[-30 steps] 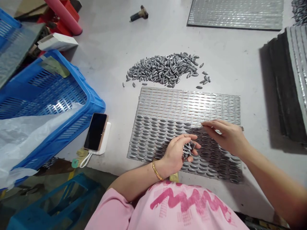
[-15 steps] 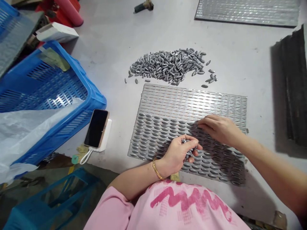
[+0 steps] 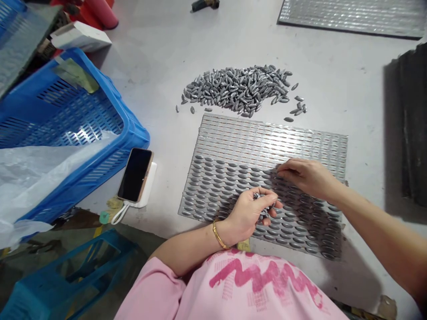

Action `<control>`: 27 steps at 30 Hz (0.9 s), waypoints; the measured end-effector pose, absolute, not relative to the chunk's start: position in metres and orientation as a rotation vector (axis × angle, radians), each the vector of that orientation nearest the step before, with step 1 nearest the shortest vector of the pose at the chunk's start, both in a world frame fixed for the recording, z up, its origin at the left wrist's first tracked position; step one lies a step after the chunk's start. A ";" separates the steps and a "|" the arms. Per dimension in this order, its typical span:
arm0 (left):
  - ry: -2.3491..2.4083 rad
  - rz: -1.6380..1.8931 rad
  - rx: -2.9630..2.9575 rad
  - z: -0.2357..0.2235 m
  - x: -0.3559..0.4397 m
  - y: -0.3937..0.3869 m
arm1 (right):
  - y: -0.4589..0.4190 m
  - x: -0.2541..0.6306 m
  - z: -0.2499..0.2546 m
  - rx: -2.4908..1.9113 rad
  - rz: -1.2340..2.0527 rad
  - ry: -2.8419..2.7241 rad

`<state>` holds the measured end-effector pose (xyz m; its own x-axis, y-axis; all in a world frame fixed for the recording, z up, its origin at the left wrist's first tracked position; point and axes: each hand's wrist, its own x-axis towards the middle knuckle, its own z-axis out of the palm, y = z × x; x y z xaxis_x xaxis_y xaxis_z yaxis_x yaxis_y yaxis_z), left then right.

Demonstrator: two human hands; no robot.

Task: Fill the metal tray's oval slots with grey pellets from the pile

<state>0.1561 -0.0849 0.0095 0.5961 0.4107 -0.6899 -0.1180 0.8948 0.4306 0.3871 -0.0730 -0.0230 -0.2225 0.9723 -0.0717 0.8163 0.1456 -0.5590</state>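
Observation:
My left hand (image 3: 247, 213) is curled around a clutch of small grey spindle-shaped pieces (image 3: 262, 214), thumb laid over them. It hovers above the lower part of a grey ridged plate (image 3: 233, 133). Rows of the same pieces sit in the plate's nearer half, while its farther half shows bare grooves. At the boundary between the two, my right hand (image 3: 305, 175) has thumb and fingers pinched together down at the plate. Whatever is between those fingertips is hidden. Beyond the plate lies a loose pile of grey pieces (image 3: 233, 89), with several strays at its ends.
A blue crate (image 3: 133, 129) with clear plastic (image 3: 40, 178) stands at left, beside a phone (image 3: 135, 175) on a white power bank. Another ridged plate (image 3: 350, 18) lies at the back right, and a dark stack (image 3: 413, 124) at the right edge. Below left is a blue stool (image 3: 43, 284).
My left thumb has closed down over the pieces in that palm. My right hand has shifted slightly left along the row, its fingertips now lower on the plate. The whole view has tilted a little downward.

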 end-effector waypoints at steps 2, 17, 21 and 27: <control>0.886 0.317 0.361 0.010 0.156 -0.085 | -0.071 0.387 -0.021 -1.727 0.763 -2.091; 0.867 0.329 0.365 0.012 0.154 -0.087 | -0.073 0.390 -0.028 -1.725 0.567 -2.232; 0.875 0.340 0.373 0.011 0.153 -0.087 | -0.075 0.387 -0.027 -1.788 0.586 -2.139; 0.864 0.343 0.357 0.008 0.154 -0.087 | -0.078 0.385 -0.026 -1.814 0.682 -2.014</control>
